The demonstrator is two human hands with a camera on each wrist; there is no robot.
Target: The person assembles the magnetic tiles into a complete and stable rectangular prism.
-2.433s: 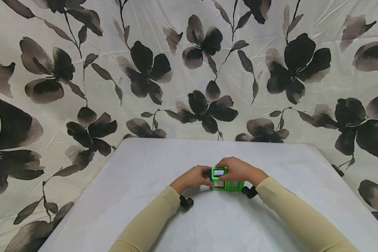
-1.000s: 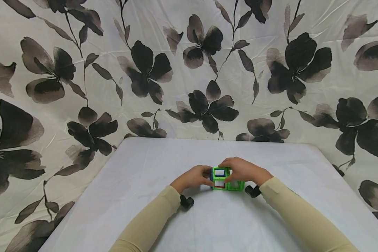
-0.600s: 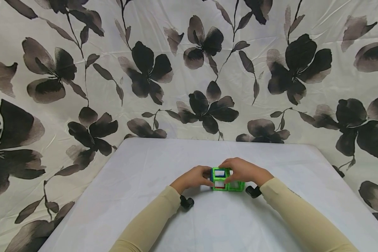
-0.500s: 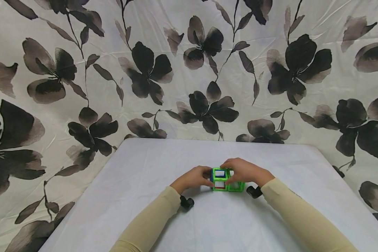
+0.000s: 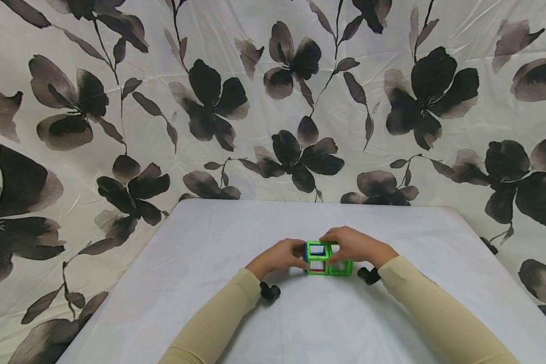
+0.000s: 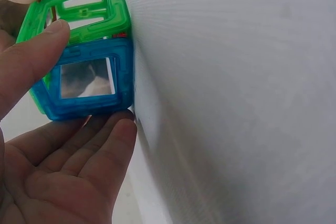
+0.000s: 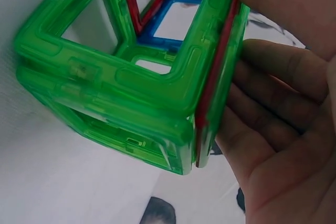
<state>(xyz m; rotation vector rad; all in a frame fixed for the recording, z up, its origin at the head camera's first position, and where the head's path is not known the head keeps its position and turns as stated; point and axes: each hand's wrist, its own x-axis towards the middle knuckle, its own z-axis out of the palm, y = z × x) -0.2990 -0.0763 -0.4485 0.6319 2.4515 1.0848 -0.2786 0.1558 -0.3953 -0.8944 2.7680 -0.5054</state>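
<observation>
A small box-shaped build of magnetic tiles [image 5: 318, 258], mostly green, stands on the white table. My left hand [image 5: 279, 256] grips its left end, thumb on the near side and fingers behind. The left wrist view shows a blue tile [image 6: 86, 102] closing that end, the thumb lying over its upper edge where it meets a green tile [image 6: 125, 17]. My right hand [image 5: 357, 246] holds the build farther right, with the thumb in front and fingers at the back. In the right wrist view, a red tile [image 7: 213, 80] is sandwiched against green ones beside those fingers.
The white-covered table [image 5: 300, 323] extends around both hands. A white cloth [image 5: 236, 30] with dark flowers hangs behind its far edge. Black wrist cameras [image 5: 368, 275] sit under both wrists, close over the tabletop.
My right hand has slid slightly to the right along the build, uncovering more of its green top. The left hand and the build stay in place.
</observation>
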